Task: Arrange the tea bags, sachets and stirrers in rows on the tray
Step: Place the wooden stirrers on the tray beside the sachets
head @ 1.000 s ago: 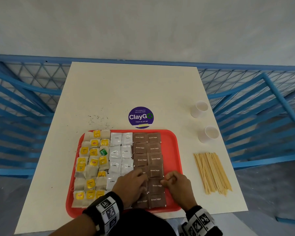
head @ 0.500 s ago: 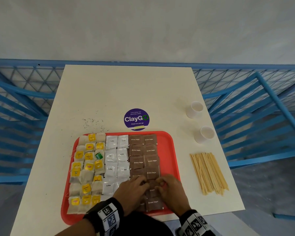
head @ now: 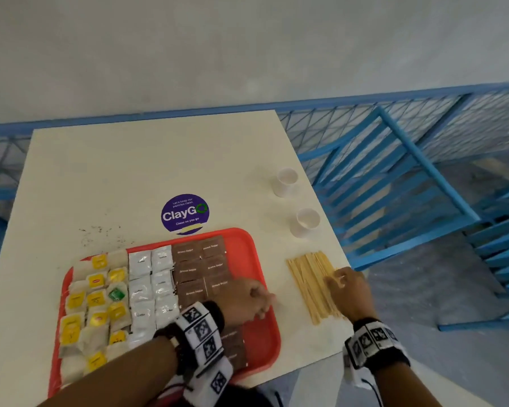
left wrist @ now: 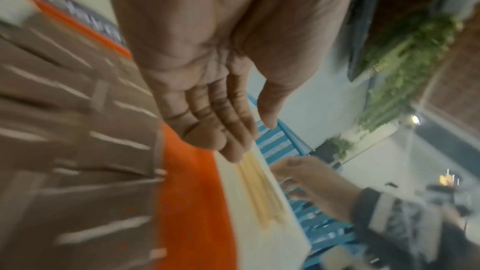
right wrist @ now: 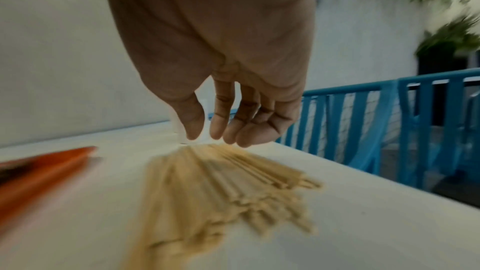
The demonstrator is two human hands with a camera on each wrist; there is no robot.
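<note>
A red tray [head: 259, 342] holds tea bags with yellow tags [head: 96, 301] on the left, white sachets [head: 152, 289] in the middle and brown sugar sachets [head: 202, 268] on the right, all in rows. My left hand [head: 262, 301] hovers over the tray's right part with relaxed fingers [left wrist: 228, 130] and holds nothing. A pile of wooden stirrers [head: 310, 284] lies on the table right of the tray. My right hand [head: 338, 279] is over the pile's right side, its fingertips [right wrist: 221, 128] just above the stirrers [right wrist: 207, 188], gripping nothing.
Two white paper cups [head: 287, 180] [head: 306, 221] stand on the cream table [head: 147, 171] beyond the stirrers. A purple round sticker [head: 185, 212] lies behind the tray. Dark crumbs [head: 100, 233] are at the left. Blue railings [head: 394, 183] surround the table; its right edge is near the stirrers.
Both hands left the brown sachets at the tray's near end. The right hand moved right to the stirrer pile; the left hand shifted right over the tray's bare right part.
</note>
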